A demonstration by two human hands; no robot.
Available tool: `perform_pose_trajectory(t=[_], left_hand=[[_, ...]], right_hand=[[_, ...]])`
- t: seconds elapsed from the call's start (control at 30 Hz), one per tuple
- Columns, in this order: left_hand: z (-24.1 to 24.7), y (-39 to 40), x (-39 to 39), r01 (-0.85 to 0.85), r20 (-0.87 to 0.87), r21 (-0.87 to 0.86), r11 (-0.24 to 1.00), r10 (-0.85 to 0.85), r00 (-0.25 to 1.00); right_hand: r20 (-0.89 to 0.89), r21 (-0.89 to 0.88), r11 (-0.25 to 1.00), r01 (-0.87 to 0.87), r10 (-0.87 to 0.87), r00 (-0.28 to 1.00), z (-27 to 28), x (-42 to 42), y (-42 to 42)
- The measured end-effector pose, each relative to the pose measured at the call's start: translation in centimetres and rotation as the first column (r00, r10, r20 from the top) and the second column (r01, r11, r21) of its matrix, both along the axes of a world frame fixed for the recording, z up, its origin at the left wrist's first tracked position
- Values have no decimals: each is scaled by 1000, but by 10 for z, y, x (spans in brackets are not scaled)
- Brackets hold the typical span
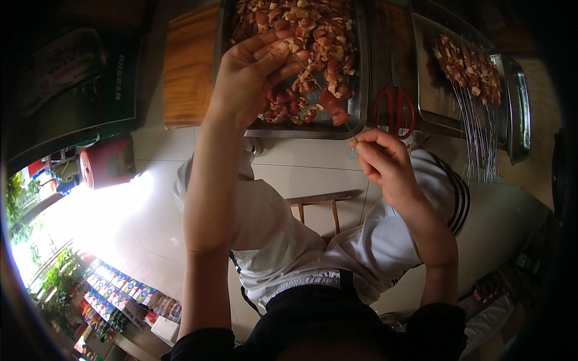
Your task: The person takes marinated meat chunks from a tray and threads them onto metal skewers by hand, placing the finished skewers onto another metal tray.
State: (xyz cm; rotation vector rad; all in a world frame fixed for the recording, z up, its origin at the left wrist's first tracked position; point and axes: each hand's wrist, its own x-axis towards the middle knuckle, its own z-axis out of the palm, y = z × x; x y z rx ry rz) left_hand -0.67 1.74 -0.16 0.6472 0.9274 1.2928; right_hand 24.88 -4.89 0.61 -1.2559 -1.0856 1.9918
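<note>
My left hand (253, 67) is over a metal tray (311, 134) of raw, cut meat pieces (293, 18). Its thumb and fingers pinch a small pale piece of meat (293, 45) at the upper end of a thin metal skewer (311, 76). Just off the tray's near right corner, my right hand (384, 158) grips the skewer's lower end between thumb and fingers. A larger red meat piece (334, 107) lies along the skewer's line; whether it is threaded on or rests in the tray, I cannot tell.
Red-handled scissors (408, 113) lie right of the tray, blades pointing away. Farther right, a second metal tray (429, 116) holds several meat skewers (472, 72), their bare metal ends (481, 140) sticking out over its near edge. A wooden stool (323, 198) shows between my legs.
</note>
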Motion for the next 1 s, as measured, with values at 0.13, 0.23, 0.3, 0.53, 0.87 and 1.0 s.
perform_pose_trajectory(t=[0.13,0.23,0.3,0.53,0.87,1.0], left_hand=[[-2,-2,5,14,-75,-13,1000,-15,997],[-4,-7,19,21,-53,-55,998,-24,998],[-8,-12,29,40,-33,-74,996,-42,999],[-5,-31,53,346,-148,-48,937,-349,925],[-13,-2,-33,-28,-925,142,989,143,352],[-11,-5,-28,59,-974,124,991,110,196]], right_hand=[[350,681,726,-97,-205,914,-8,-3,-5],[423,836,505,-217,-340,840,-9,-4,-2],[417,800,570,-185,-307,855,-9,-5,1],[309,649,760,-31,-226,924,-9,-3,15],[263,542,837,72,-250,932,-14,12,21],[291,534,845,32,-219,931,-17,15,22]])
